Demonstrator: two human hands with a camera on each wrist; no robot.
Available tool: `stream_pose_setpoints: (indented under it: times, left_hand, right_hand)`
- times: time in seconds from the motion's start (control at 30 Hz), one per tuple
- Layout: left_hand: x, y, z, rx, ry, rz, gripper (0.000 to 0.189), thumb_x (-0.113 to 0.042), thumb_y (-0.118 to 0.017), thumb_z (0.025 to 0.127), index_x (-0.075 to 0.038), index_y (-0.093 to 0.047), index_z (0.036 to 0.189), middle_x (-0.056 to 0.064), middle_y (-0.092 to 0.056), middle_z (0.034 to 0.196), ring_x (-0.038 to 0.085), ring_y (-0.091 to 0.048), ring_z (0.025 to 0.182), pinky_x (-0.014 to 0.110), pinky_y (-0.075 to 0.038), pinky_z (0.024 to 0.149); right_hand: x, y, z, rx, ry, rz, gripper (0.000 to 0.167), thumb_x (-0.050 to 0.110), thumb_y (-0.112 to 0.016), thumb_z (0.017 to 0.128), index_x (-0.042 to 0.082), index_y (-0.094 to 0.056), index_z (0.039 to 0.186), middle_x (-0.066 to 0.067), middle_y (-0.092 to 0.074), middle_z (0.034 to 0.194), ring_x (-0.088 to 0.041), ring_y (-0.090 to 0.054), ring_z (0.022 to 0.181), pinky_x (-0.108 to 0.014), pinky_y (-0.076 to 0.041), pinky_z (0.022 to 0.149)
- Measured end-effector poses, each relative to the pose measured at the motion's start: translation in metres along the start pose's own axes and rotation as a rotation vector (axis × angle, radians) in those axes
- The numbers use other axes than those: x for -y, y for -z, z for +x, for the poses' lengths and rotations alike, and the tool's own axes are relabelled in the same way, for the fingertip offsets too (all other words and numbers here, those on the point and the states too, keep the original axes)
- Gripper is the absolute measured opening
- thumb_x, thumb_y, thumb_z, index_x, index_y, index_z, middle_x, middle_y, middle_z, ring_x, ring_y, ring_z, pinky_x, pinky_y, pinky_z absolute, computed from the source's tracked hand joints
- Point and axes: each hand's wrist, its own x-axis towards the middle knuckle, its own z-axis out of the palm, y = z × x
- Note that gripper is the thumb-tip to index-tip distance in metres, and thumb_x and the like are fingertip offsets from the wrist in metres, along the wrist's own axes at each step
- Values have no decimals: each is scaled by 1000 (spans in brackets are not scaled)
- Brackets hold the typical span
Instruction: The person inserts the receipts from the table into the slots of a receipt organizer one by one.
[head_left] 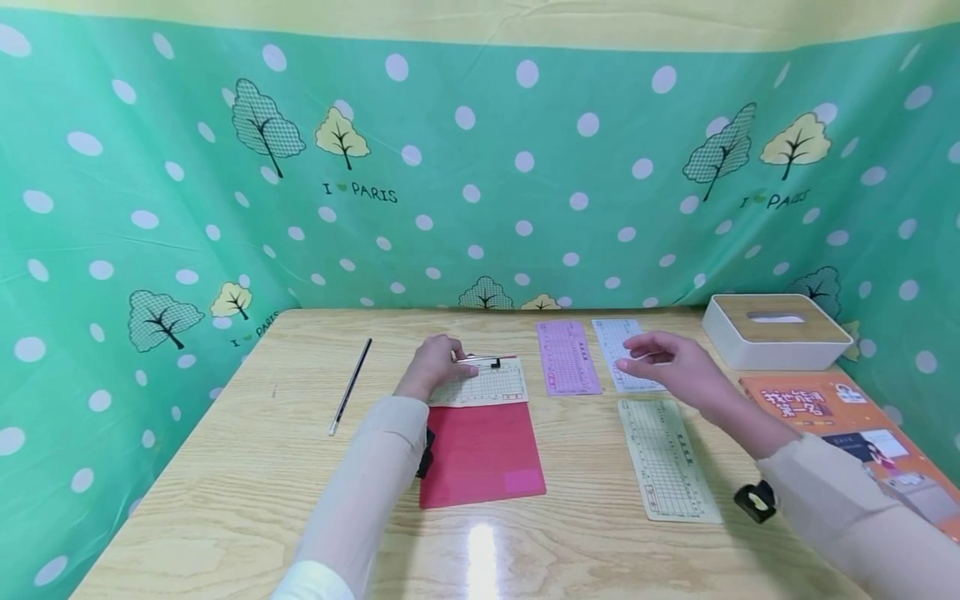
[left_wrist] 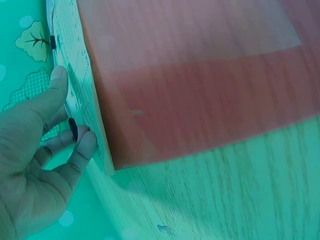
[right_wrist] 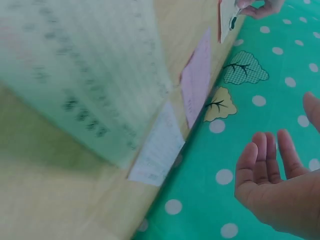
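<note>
My left hand (head_left: pixel 438 367) is at the far end of a red folder (head_left: pixel 483 450), pinching the metal fastener strip (head_left: pixel 483 360) with its black slider (left_wrist: pixel 73 129). Under the strip lies a pale printed form (head_left: pixel 491 385), and in the left wrist view several sheet edges show beside the thumb. Nothing is in my right hand (head_left: pixel 671 362), which hovers with loosely bent fingers near a light blue form (head_left: pixel 613 342). Left of that one lies a purple form (head_left: pixel 568 358); a green form (head_left: pixel 670 462) lies nearer on the table.
A black pencil (head_left: pixel 349 387) lies left of the folder on the wooden table (head_left: pixel 247 467). At the back right stands a white tissue box (head_left: pixel 780 346) with a wooden lid. An orange printed box or book (head_left: pixel 810 396) lies in front of it. A green curtain (head_left: pixel 480 167) hangs behind.
</note>
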Motion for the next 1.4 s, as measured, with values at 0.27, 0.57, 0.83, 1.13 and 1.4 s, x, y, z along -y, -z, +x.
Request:
stream_pose_setpoints:
  times: [0.27,0.57,0.83,1.13,1.4]
  left_hand:
    - [0,0,0,8,13,-15,23,-23,-84,86,-5,-69,87,10,-62,96,25,-54,91,43,-47,90]
    - [-1,-1,0,8,12,-2,23,-22,-83,87,-5,-69,86,10,-61,96,25,-53,89,42,-47,87]
    - [0,-1,0,5,12,-6,21,-22,-83,87,-5,-69,87,9,-62,95,24,-53,88,41,-47,88]
    - [4,-1,2,7,-16,-12,21,-22,-82,87,-7,-68,83,9,-62,92,24,-54,86,39,-48,83]
    - [3,-1,3,19,4,1,21,-22,-82,88,-6,-68,85,10,-61,96,25,-53,87,41,-47,85]
  right_hand:
    - [-31,12,-26,-29,-69,-20,67,44,-69,97,-4,-51,141,-21,-62,127,-31,-59,112,-40,-52,88]
    - [-70,19,-50,26,-175,-79,76,44,-73,94,-6,-47,144,-27,-56,132,-36,-57,114,-35,-50,82]
    - [-88,10,-55,48,-238,-99,84,46,-76,90,-10,-45,143,-25,-55,127,-31,-54,107,-32,-48,75]
    - [-84,-6,-54,16,-209,-271,90,50,-83,82,-14,-50,135,-28,-54,117,-36,-52,102,-48,-46,84]
    - [-75,-14,-53,12,-216,-346,87,43,-86,80,-18,-48,130,-35,-48,117,-46,-51,106,-59,-45,91]
